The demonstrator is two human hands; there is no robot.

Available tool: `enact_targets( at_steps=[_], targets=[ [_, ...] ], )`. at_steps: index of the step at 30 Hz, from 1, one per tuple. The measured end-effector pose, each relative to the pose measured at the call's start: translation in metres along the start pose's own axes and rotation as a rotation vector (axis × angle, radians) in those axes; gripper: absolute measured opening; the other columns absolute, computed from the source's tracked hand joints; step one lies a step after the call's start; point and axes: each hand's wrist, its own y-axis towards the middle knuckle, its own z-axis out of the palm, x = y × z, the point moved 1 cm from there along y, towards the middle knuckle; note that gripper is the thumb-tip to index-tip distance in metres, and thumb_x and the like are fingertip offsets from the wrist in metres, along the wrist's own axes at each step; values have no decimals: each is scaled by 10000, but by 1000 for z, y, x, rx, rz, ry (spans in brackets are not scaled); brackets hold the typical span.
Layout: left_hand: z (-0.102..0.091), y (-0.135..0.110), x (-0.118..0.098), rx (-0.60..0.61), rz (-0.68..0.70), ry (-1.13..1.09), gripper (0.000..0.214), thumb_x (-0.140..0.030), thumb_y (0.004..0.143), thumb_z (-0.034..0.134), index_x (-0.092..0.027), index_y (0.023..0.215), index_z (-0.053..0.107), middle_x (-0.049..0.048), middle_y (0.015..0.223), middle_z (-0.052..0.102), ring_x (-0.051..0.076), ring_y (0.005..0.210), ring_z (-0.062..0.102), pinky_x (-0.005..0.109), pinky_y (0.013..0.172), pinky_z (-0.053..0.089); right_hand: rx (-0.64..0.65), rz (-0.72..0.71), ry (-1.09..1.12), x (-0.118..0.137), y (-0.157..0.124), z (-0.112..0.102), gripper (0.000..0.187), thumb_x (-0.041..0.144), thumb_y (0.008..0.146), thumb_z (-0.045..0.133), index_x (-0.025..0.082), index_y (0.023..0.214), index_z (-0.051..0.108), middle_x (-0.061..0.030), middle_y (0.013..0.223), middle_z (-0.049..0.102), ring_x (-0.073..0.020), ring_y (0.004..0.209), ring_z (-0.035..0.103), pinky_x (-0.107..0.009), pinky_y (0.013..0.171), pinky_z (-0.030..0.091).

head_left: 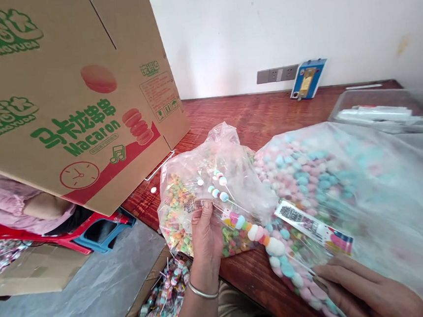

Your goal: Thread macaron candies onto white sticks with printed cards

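Note:
My left hand, thumb pressed on fingers, pinches the printed end of a clear wrapper. A skewer of colourful marshmallows slants from beside this hand toward my right hand; its front end seems to lie inside the wrapper. My right hand is closed at the skewer's thin white stick. Just above its fingers is another printed wrapper; whether they touch it I cannot tell. Two short marshmallow skewers rest on a clear bag of small orange and green pieces. A large clear bag of pastel marshmallows spreads at right.
A big cardboard box stands at the left. Below my left arm, an open carton holds many wrapped skewers. A plastic tray sits at the back right of the red-brown table. Someone's pink sleeve shows behind the box.

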Motion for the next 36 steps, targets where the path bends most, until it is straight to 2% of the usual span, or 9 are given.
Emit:
enact_targets(
  at_steps=[4,8,12,14,18,24,30,33,36],
  targets=[
    [14,-12,14,29,-91,32,135,-204,725,784,-146,762,668,13,765,693,148,765,685,283,794,542,-66,103,104,7,-9,-2,125,271,869,618,286,954,709,-24,789,716,-174,653,694,-210,561,553],
    [27,-20,29,-60,-240,-43,66,-196,835,677,-141,804,656,12,747,658,136,744,670,292,783,550,-9,508,505,13,-25,17,162,395,892,598,258,888,683,-17,692,652,-161,609,624,-226,551,516],
    [38,-26,43,-1,-381,-68,210,-247,908,583,-138,732,618,2,661,579,113,646,618,226,654,522,-1,973,1196,23,-38,41,376,598,859,581,224,872,623,96,456,321,-55,362,231,-161,347,241],
    [42,-29,49,10,-389,-107,185,-231,908,584,-142,749,611,-18,661,545,82,601,573,211,660,510,11,1074,1429,26,-40,48,392,600,833,623,210,871,606,131,447,215,-31,367,108,-150,345,169],
    [50,-33,58,-4,-405,-119,119,-136,894,588,-145,775,590,-40,685,510,49,554,500,202,645,489,19,1031,1442,24,-41,47,402,602,834,617,201,855,591,141,449,190,-36,378,83,-156,353,131],
    [61,-40,70,-70,-461,-30,146,-123,865,619,-146,734,560,-43,632,486,65,544,495,207,607,487,-67,574,482,13,-41,27,318,423,940,516,199,732,604,3,623,591,-134,574,533,-220,544,419],
    [63,-47,89,-65,-519,31,149,-122,851,635,-143,734,547,-46,631,494,52,503,467,208,586,484,-308,210,-123,5,-52,20,151,188,923,533,194,851,665,-4,618,641,-154,554,587,-253,581,421],
    [61,-51,98,-15,-560,39,136,-165,845,663,-144,760,560,-48,658,496,50,523,477,219,613,492,-274,377,139,7,-52,21,147,245,935,526,196,874,651,-24,692,669,-163,621,611,-257,608,448],
    [60,-55,104,71,-615,14,130,-220,848,676,-146,807,578,-53,681,482,48,540,478,228,633,499,-186,723,842,11,-48,24,281,408,964,475,195,838,608,42,533,526,-96,430,438,-204,441,353]
  ],
)
